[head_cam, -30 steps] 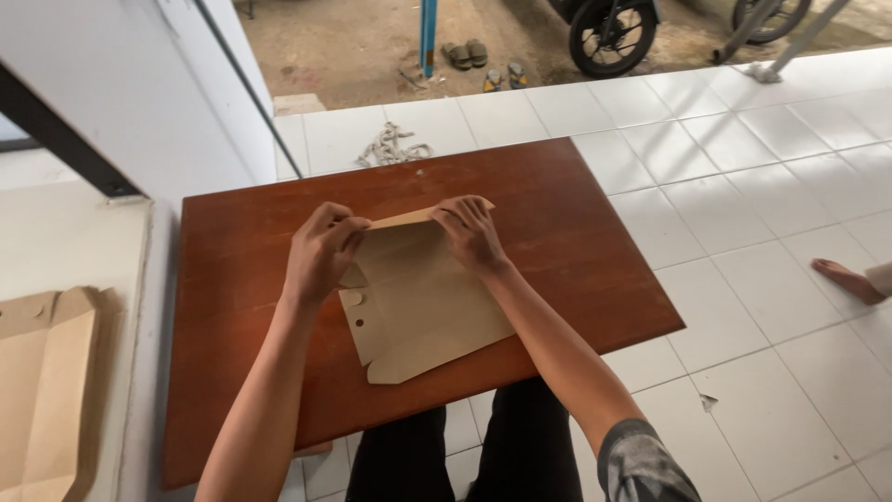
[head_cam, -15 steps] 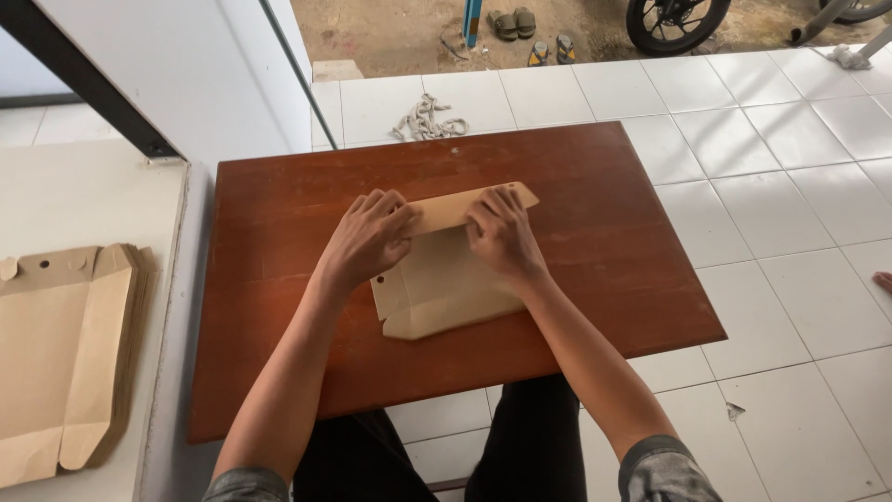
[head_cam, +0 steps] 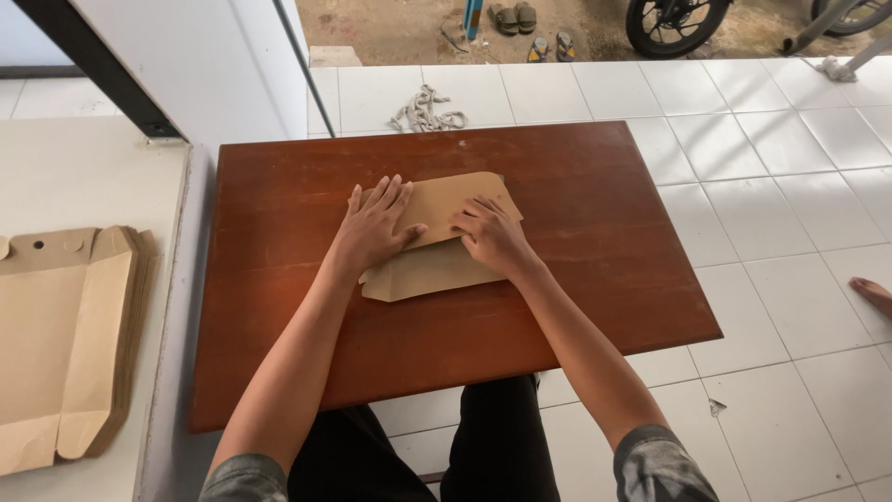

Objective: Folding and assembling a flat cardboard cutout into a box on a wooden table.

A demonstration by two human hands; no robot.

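A brown paper sheet [head_cam: 444, 244], folded over on itself, lies flat near the middle of a reddish-brown wooden table [head_cam: 576, 307]. My left hand [head_cam: 372, 228] rests palm down on its left part, fingers spread. Beside it, my right hand [head_cam: 491, 234] presses down on the folded upper flap with the fingers bent. Both hands touch the paper. The lower edge of the sheet sticks out below my hands.
A stack of flat brown paper blanks [head_cam: 65, 344] lies on a white surface to the left. Behind the table are a tangle of rope [head_cam: 426, 110], sandals [head_cam: 516, 17] and a motorbike wheel [head_cam: 671, 22]. Another person's foot [head_cam: 872, 294] shows at right.
The sheet was lifted at its top edge between both hands. Now it is folded down and both hands lie flat on it. The camera view has shifted.
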